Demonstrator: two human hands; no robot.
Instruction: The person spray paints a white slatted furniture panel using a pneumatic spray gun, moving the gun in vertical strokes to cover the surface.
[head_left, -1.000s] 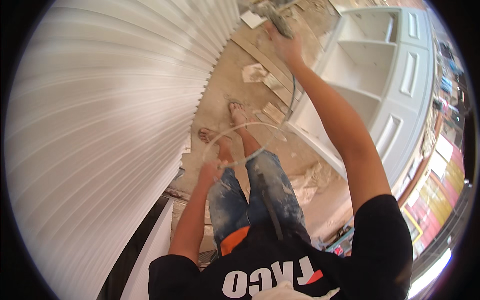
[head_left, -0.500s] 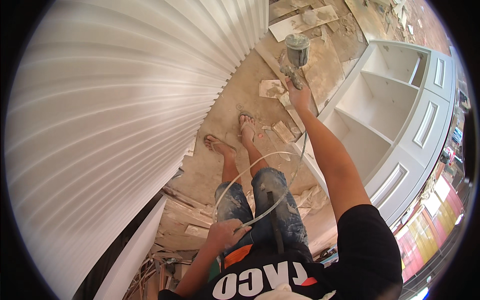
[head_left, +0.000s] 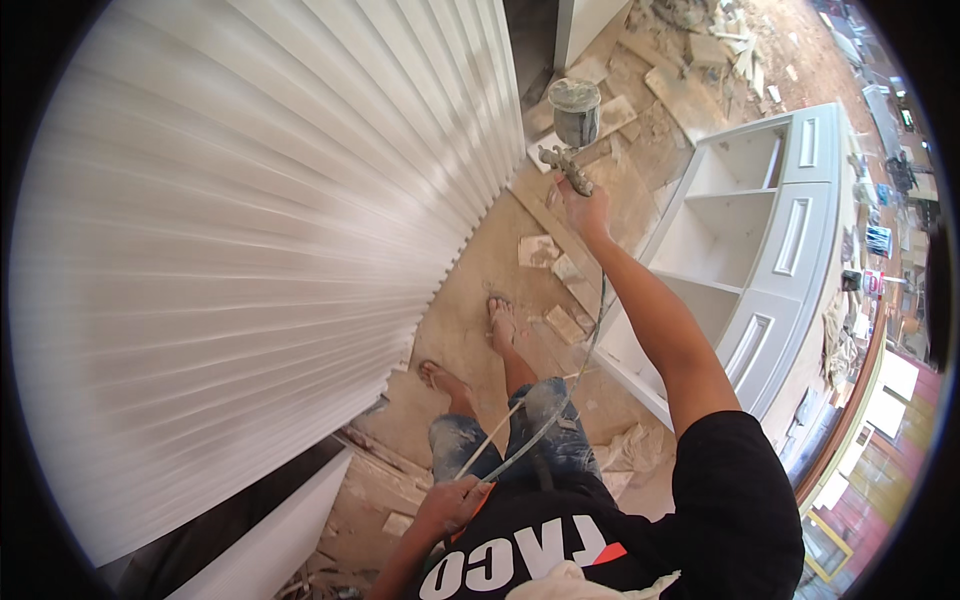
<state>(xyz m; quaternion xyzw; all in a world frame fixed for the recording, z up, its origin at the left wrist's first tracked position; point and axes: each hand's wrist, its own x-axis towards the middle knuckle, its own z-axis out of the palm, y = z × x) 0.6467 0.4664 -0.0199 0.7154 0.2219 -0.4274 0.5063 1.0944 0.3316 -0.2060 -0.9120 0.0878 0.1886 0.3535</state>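
Note:
In my right hand (head_left: 585, 208) is a paint-crusted spray gun (head_left: 568, 172), its fingers closed round the handle. The gun's round grey cup (head_left: 576, 118) sits on top, and the nozzle side faces the tall white fluted panel (head_left: 270, 270) on my left. A gap separates gun and panel. From the gun a pale air hose (head_left: 548, 428) runs back toward my body. My left hand (head_left: 452, 502), close to my waist, is closed on a loop of that hose.
A white cabinet (head_left: 722, 228) with open compartments and panelled fronts lies along my right. Board scraps (head_left: 566, 324) and broken pieces litter the dusty floor around my feet. At the lower left leans a white board (head_left: 265, 535). Cans and a coloured surface appear at the far right.
My right hand and the spray gun have shifted slightly left and nearer the panel's far edge. The whole view has turned, showing more beyond that edge. Both hands keep their hold.

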